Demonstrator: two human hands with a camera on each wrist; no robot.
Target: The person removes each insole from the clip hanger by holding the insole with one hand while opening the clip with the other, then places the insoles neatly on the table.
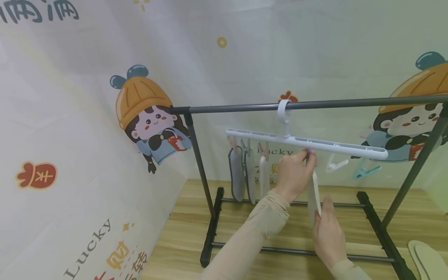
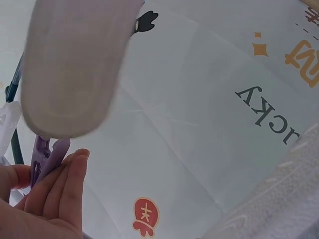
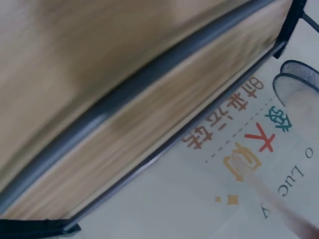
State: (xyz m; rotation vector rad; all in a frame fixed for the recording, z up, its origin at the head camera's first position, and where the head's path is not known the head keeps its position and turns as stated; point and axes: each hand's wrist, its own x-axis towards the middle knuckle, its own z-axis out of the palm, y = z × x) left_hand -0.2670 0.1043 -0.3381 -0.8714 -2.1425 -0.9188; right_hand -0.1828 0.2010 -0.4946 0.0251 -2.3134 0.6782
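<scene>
My left hand (image 1: 293,177) is raised just under the white hanger (image 1: 308,144), pinching a purple clip (image 2: 47,158) between thumb and fingers. Directly below it in the head view, a white insole (image 1: 314,196) hangs edge-on. My right hand (image 1: 329,235) holds this insole near its lower end, fingers on one side and thumb on the other. The left wrist view shows the insole's rounded end (image 2: 70,94) right at the clip's tip. Two grey, dark-edged insoles (image 1: 237,175) and another white insole (image 1: 263,177) hang from clips at the hanger's left.
The hanger hooks over the dark top bar (image 1: 325,104) of a rack standing on a wood-grain floor (image 1: 189,217). A white clip (image 1: 336,164) and a blue clip (image 1: 365,171) dangle at its right. Pale insoles (image 1: 428,258) lie at the lower right. A printed sheet (image 1: 87,116) backs the scene.
</scene>
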